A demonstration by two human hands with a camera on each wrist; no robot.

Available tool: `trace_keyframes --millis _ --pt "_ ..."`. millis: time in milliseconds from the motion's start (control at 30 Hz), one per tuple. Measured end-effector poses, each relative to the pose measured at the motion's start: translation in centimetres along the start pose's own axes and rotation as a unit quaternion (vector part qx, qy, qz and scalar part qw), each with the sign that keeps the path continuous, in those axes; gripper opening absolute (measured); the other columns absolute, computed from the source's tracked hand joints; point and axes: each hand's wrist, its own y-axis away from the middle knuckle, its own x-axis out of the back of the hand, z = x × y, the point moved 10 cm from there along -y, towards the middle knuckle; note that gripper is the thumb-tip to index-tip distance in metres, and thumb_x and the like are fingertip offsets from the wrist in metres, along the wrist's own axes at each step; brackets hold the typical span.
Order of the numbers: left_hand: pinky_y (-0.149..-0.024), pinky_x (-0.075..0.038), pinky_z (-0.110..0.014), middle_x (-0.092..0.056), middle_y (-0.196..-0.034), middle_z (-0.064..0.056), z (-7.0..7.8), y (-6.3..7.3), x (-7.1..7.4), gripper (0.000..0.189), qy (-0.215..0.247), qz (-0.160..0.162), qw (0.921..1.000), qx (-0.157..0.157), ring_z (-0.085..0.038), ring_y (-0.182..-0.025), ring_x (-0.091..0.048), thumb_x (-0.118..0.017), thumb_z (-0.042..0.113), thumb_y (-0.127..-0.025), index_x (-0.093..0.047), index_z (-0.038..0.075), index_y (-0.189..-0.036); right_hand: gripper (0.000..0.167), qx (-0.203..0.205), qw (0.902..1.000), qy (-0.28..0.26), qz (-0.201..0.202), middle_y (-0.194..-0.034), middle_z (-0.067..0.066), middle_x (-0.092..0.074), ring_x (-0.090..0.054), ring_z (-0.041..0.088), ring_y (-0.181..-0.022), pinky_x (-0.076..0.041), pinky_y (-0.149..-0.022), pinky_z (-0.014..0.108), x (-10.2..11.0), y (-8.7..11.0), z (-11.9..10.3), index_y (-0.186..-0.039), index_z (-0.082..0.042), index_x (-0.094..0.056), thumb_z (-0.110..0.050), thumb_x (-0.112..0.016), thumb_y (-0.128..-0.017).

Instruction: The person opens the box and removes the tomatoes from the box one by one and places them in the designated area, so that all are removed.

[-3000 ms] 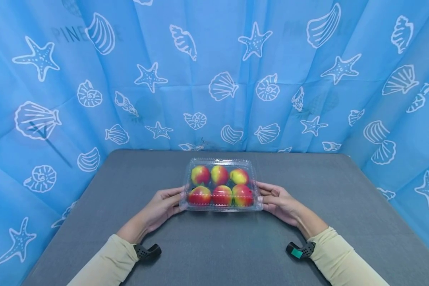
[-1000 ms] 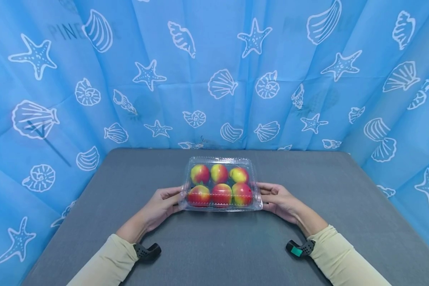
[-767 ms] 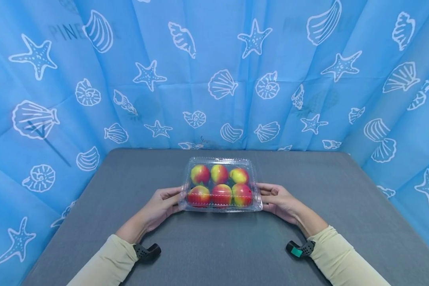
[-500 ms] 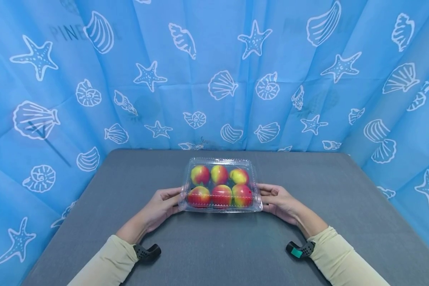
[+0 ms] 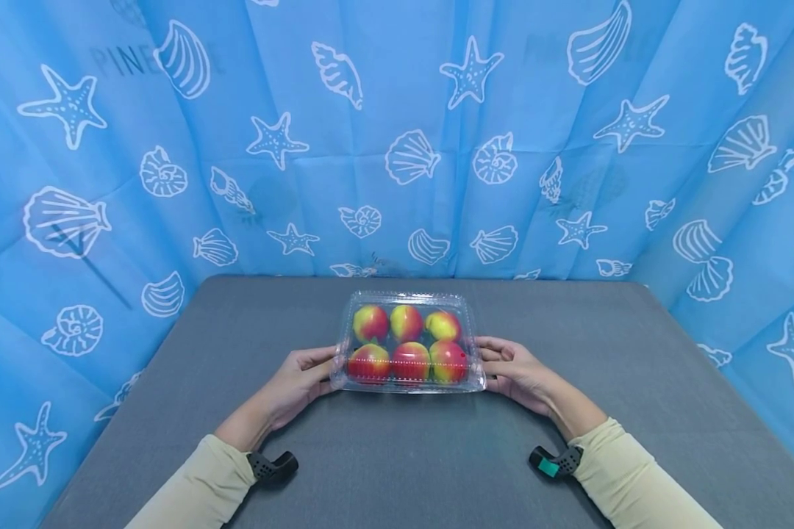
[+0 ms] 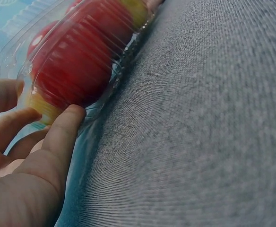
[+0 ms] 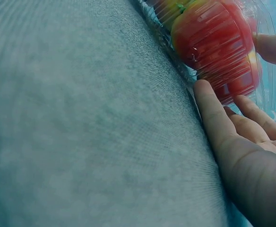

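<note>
A clear plastic clamshell container (image 5: 406,389), its ribbed lid down, lies on the grey table. Inside are two rows of red-and-yellow fruits (image 5: 410,361). My left hand (image 5: 298,386) grips the container's left end, thumb low by the table and fingers spread along the side wall. At the opposite end my right hand (image 5: 519,378) holds it the same way. Both wrist views show the fingertips against the plastic: the left hand (image 6: 38,161) beside a red fruit (image 6: 74,64), the right hand (image 7: 244,137) below another red fruit (image 7: 211,35).
The grey cloth-covered table (image 5: 403,470) stretches around the container. A blue curtain (image 5: 384,88) with white shells and starfish hangs behind and along both sides. Black wrist devices (image 5: 273,466) sit below the light sleeves (image 5: 198,481).
</note>
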Motion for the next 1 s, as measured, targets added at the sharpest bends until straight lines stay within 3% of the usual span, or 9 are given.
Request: trace_keyframes --millis 133,267,367,500,733,900,1000 --pt "-0.099 -0.061 -0.031 -0.067 -0.146 -0.003 -0.1 0.1 0.0 0.053 -0.003 0.002 1.0 0.001 -0.009 -0.125 -0.067 -0.059 0.021 -0.111 -0.048 -0.002 -0.157 0.075 -0.008 0.9999 0.002 0.012 -0.147 0.005 -0.061 -0.068 0.014 -0.125 -0.059 -0.104 0.035 0.0 0.0 0.3 -0.165 0.008 -0.018 -0.003 -0.059 -0.103" --pt "-0.102 -0.06 -0.033 -0.053 -0.162 -0.01 0.0 0.2 -0.6 0.052 -0.015 -0.006 0.9998 0.006 -0.012 -0.135 -0.062 -0.06 0.02 -0.11 -0.048 0.002 -0.158 0.079 -0.01 0.996 0.08 0.038 -0.163 0.02 -0.044 -0.061 0.021 -0.134 -0.059 -0.104 0.037 -0.2 -0.1 0.2 -0.165 -0.001 -0.022 -0.012 -0.069 -0.102" --pt "-0.105 -0.058 -0.036 -0.042 -0.17 -0.009 0.5 0.1 -0.9 0.053 -0.038 0.002 0.9993 -0.002 -0.02 -0.149 -0.051 -0.066 0.023 -0.107 -0.052 0.006 -0.156 0.086 -0.002 0.9889 0.14 0.049 -0.173 0.022 -0.028 -0.046 0.035 -0.15 -0.057 -0.109 0.042 -0.5 -0.3 -0.2 -0.164 -0.008 -0.023 -0.02 -0.077 -0.099" --pt "-0.109 -0.055 -0.039 -0.039 -0.171 -0.006 0.5 -0.1 -0.8 0.054 -0.056 0.016 0.9983 -0.001 -0.027 -0.158 -0.037 -0.07 0.025 -0.105 -0.056 0.008 -0.154 0.085 -0.004 0.9875 0.147 0.058 -0.177 0.02 -0.021 -0.027 0.045 -0.16 -0.052 -0.114 0.048 -0.3 -0.3 -0.3 -0.165 -0.009 -0.025 -0.016 -0.077 -0.098" --pt "-0.107 -0.055 -0.039 -0.042 -0.169 -0.007 -0.4 -0.3 -0.4 0.055 -0.065 0.005 0.9978 0.012 -0.03 -0.157 -0.039 -0.072 0.022 -0.103 -0.055 0.008 -0.154 0.085 -0.008 0.98 0.186 0.072 -0.172 0.023 -0.031 -0.036 0.046 -0.155 -0.052 -0.115 0.046 0.2 0.0 -0.3 -0.163 -0.006 -0.03 -0.021 -0.08 -0.096" --pt "-0.104 -0.057 -0.034 -0.048 -0.164 -0.01 0.2 0.0 -0.1 0.055 -0.089 0.003 0.996 0.0 -0.027 -0.148 -0.053 -0.074 0.022 -0.102 -0.058 0.008 -0.152 0.083 0.009 0.9755 0.208 0.072 -0.166 0.024 -0.038 -0.047 0.042 -0.146 -0.053 -0.114 0.043 0.3 0.0 -0.9 -0.16 -0.002 -0.034 -0.021 -0.081 -0.094" --pt "-0.102 -0.058 -0.032 -0.052 -0.162 -0.013 0.8 0.2 0.1 0.053 -0.113 0.002 0.9935 -0.013 -0.021 -0.138 -0.063 -0.073 0.02 -0.102 -0.059 0.004 -0.15 0.078 0.009 0.9769 0.202 0.07 -0.161 0.026 -0.043 -0.057 0.033 -0.136 -0.058 -0.106 0.036 0.4 0.1 -1.1 -0.157 0.0 -0.037 -0.021 -0.08 -0.095"
